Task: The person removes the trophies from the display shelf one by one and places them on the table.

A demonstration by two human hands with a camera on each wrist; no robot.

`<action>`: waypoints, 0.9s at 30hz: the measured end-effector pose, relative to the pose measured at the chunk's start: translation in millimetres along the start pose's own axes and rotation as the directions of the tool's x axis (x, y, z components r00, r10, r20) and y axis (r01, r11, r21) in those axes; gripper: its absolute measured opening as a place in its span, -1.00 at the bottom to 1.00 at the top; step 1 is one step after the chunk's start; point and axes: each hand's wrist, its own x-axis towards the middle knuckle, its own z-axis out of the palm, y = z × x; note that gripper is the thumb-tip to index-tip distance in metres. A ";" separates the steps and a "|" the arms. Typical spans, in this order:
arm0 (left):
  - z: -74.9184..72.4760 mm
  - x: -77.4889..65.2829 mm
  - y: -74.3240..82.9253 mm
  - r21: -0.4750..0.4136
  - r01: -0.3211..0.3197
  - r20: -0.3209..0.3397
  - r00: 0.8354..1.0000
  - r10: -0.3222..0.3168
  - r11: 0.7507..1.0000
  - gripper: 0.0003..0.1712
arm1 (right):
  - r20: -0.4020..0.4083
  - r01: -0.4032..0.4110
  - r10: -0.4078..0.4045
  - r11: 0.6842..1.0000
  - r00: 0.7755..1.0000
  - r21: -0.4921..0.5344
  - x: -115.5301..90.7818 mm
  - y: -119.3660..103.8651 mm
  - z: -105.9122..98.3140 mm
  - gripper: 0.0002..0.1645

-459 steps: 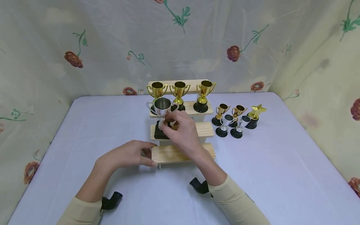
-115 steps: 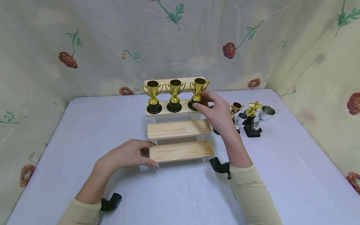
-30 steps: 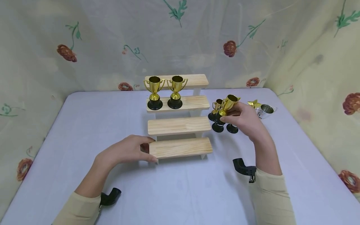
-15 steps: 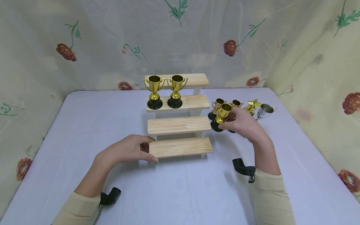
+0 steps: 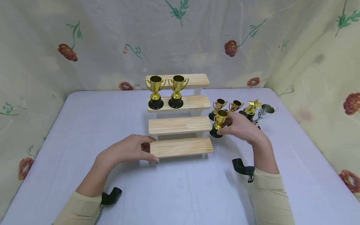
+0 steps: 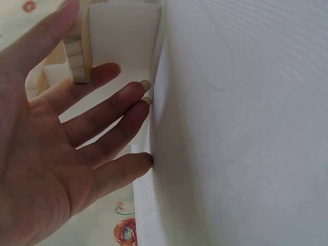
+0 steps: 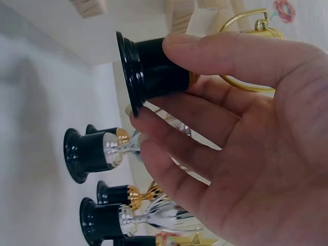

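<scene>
My right hand [image 5: 243, 126] pinches a gold trophy cup [image 5: 221, 118] by its round black base, thumb on one side and fingers on the other. The cup is upright, low beside the right end of a stepped wooden display stand [image 5: 180, 125]. In the right wrist view, the trophy's base [image 7: 159, 66] shows between thumb and fingers, and its lower face is bare. At the stand's lowest step, my left hand [image 5: 126, 150] holds the left end between thumb and index finger. The other fingers of the left hand [image 6: 77, 138] spread toward the tablecloth in the left wrist view.
Two gold trophy cups [image 5: 155, 90] stand on the second-highest step. Right of the stand are small bronze-gold cups [image 5: 218, 105], a gold star trophy [image 5: 253, 107] and a larger silver cup [image 5: 264, 112]. In the right wrist view, small silver cups [image 7: 110, 148] stand close below the hand.
The silver cup left the stand for the table's right side. The right hand took the third gold cup off its step, then lowered it toward the near side. The left hand stayed put.
</scene>
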 end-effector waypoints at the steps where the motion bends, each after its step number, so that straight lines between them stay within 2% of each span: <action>1: 0.0 -0.1 0.3 0.001 0.001 0.000 1.000 -0.001 1.000 -0.42 | 0.009 0.004 -0.004 1.000 1.000 -0.003 0.8 1.4 0.9 -0.53; 8: 0.2 0.2 0.4 0.004 0.001 0.001 1.000 -0.001 1.000 -0.43 | 0.072 0.070 -0.073 0.996 0.995 0.054 5.9 11.3 5.8 -0.65; 18: 0.2 0.7 -0.7 0.015 0.000 -0.002 1.000 0.000 1.000 -0.42 | 0.128 0.038 -0.046 0.997 0.991 0.069 13.7 25.4 9.0 -0.68; 27: 0.3 0.3 -1.8 0.013 -0.004 -0.001 1.000 0.004 1.000 -0.42 | 0.124 0.021 -0.027 0.999 0.992 0.046 17.1 32.4 12.5 -0.63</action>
